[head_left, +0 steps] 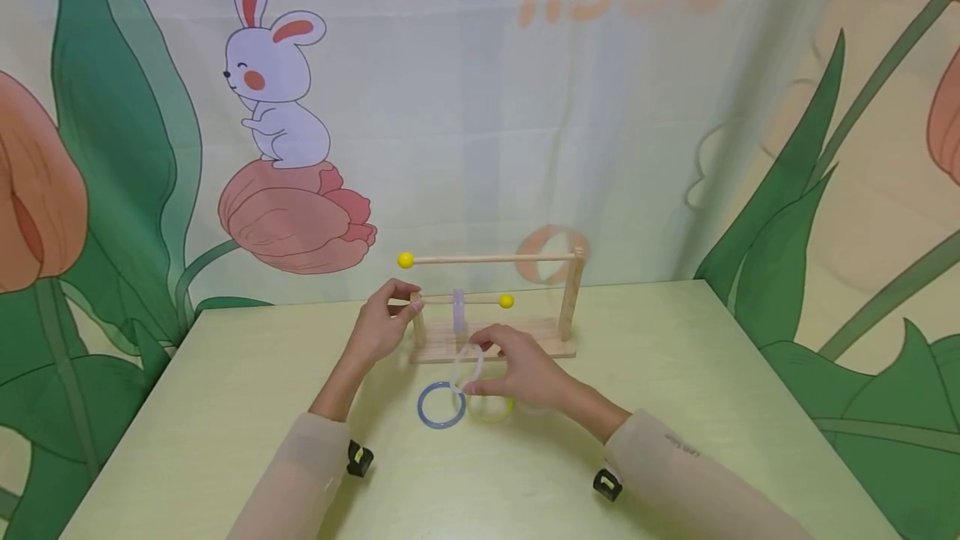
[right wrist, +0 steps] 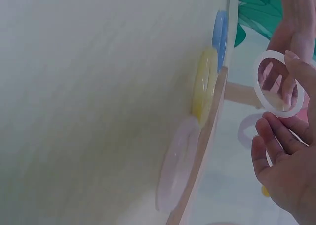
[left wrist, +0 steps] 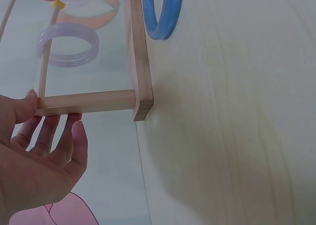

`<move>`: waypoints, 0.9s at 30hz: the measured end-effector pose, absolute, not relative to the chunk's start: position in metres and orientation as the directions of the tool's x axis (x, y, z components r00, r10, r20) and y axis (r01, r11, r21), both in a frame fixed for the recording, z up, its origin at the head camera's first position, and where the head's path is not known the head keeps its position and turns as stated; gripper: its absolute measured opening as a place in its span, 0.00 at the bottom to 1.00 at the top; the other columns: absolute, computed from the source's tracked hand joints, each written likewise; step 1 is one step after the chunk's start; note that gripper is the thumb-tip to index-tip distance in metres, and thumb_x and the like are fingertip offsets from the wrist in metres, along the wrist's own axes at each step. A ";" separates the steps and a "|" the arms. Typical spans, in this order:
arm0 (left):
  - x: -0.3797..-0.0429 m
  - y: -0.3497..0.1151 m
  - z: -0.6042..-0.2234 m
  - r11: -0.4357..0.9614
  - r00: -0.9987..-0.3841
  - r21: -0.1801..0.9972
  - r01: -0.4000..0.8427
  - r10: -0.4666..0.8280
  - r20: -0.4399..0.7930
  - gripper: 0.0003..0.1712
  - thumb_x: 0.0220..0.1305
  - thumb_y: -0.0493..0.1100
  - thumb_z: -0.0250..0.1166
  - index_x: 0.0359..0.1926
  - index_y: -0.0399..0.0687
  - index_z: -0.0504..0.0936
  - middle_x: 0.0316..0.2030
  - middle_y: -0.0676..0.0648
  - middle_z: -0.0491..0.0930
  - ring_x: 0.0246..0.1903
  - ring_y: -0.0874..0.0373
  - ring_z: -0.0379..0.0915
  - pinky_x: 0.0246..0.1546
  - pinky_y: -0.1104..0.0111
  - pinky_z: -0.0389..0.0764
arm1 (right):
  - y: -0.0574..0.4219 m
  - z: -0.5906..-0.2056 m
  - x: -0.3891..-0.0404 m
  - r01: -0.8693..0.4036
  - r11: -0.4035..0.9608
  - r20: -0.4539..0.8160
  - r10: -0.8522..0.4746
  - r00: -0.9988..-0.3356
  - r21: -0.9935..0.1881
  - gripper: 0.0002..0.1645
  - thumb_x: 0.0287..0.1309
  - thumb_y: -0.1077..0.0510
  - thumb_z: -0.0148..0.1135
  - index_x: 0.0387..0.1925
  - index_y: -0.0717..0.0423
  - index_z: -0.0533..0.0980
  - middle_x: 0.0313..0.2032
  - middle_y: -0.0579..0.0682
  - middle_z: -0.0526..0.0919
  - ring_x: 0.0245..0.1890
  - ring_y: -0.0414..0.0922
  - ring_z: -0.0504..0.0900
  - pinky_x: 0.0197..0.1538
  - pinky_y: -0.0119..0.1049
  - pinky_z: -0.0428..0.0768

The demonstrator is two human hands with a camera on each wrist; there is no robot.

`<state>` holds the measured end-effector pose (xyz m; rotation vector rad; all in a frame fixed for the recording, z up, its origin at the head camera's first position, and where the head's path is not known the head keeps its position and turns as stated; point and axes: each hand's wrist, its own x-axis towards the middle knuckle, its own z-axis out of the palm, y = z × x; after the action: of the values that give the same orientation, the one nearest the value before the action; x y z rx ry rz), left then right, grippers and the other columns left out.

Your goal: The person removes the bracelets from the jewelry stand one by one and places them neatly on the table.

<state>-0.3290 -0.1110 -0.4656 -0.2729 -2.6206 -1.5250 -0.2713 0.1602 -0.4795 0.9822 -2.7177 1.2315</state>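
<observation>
1. Head view: the left hand pinches the short left post of a wooden stand between thumb and fingers. The right hand pinches a white ring, tilted and off the rods, on the near side of the stand. A purple ring hangs on the lower rod, whose yellow ball points right; the upper rod runs left from the tall right post. On the table, a blue ring and a yellow ring lie near the stand.
2. Left wrist view: the left thumb presses one side of the post, fingertips the other. The purple ring encircles the rod, right of that grip.
3. Right wrist view: thumb and fingertips hold the white ring by its edge. Blue, yellow and a pink ring lie in a row, left to right, along the stand's near side.
</observation>
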 end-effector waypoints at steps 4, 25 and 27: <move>-0.329 -0.111 -0.466 0.483 -0.979 0.851 0.205 0.105 0.176 0.17 0.79 0.45 0.64 0.63 0.46 0.79 0.59 0.40 0.80 0.59 0.39 0.81 0.60 0.46 0.81 | 0.152 -0.482 -0.264 -0.525 0.466 0.233 -0.548 -0.803 -0.712 0.43 0.53 0.43 0.84 0.64 0.61 0.78 0.57 0.51 0.85 0.57 0.49 0.81 0.58 0.57 0.82; -0.330 -0.112 -0.465 0.482 -0.978 0.852 0.206 0.111 0.174 0.18 0.79 0.45 0.64 0.63 0.46 0.79 0.60 0.40 0.80 0.59 0.38 0.80 0.62 0.45 0.79 | 0.130 -0.490 -0.221 -0.535 0.461 0.150 -0.642 -0.752 -0.708 0.39 0.48 0.42 0.86 0.58 0.54 0.80 0.52 0.45 0.86 0.54 0.42 0.81 0.59 0.47 0.82; -0.329 -0.112 -0.465 0.480 -0.978 0.852 0.207 0.112 0.174 0.18 0.79 0.45 0.64 0.64 0.45 0.78 0.59 0.40 0.80 0.59 0.38 0.80 0.62 0.44 0.79 | 0.129 -0.493 -0.217 -0.544 0.457 0.155 -0.648 -0.746 -0.704 0.39 0.48 0.43 0.87 0.58 0.54 0.80 0.52 0.45 0.85 0.54 0.43 0.81 0.58 0.45 0.82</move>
<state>-0.3295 -0.1121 -0.4653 -0.2829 -2.6204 -1.5290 -0.2174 0.1294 -0.4927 1.1500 -2.7943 1.2680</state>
